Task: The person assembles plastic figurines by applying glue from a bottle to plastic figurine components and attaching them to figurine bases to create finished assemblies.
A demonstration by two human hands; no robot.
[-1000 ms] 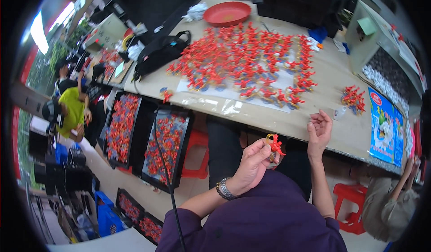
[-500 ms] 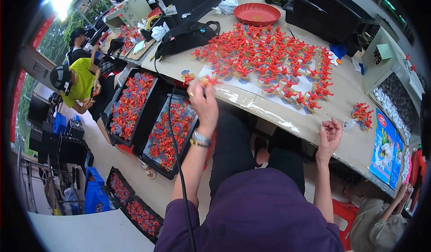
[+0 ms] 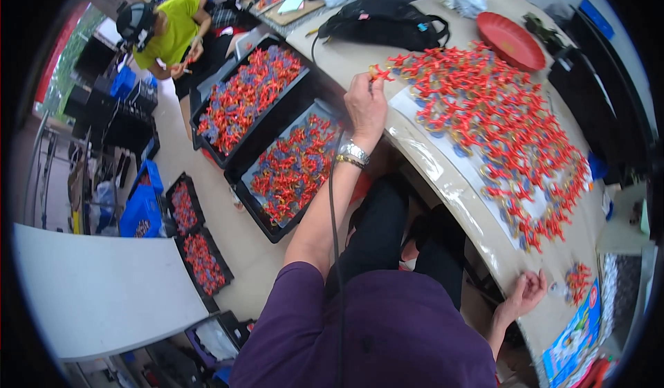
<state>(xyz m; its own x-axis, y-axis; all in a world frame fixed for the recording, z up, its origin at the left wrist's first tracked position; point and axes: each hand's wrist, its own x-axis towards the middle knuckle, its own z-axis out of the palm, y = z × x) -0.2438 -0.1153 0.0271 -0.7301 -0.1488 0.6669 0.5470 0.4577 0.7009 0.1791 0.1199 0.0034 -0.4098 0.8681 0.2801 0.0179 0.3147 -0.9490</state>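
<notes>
My left hand [image 3: 366,108] is closed, its fingertips pinching a small red figurine [image 3: 381,75] with a yellowish part over the table's near-left edge. Right of it, a dense crowd of similar red figurines [image 3: 484,122] with yellow and bluish-clear bases stands partly on white sheets. My right hand [image 3: 528,292] rests by the table's front edge, fingers loosely curled and apart, with nothing visible in it. Just beyond that hand is a small cluster of red figurines [image 3: 578,282].
Left of my arm are a black crate [image 3: 277,234] and another crate [image 3: 223,158], both full of figurines. A black bag [image 3: 384,30] and a red dish [image 3: 510,41] lie farther back. A cable [image 3: 335,201] hangs across my left forearm. Another person [image 3: 181,25] works at far left.
The view has swung round, shifting the crates and table in the picture. My left hand still pinches a figurine by the table edge; my right hand stays near the front edge.
</notes>
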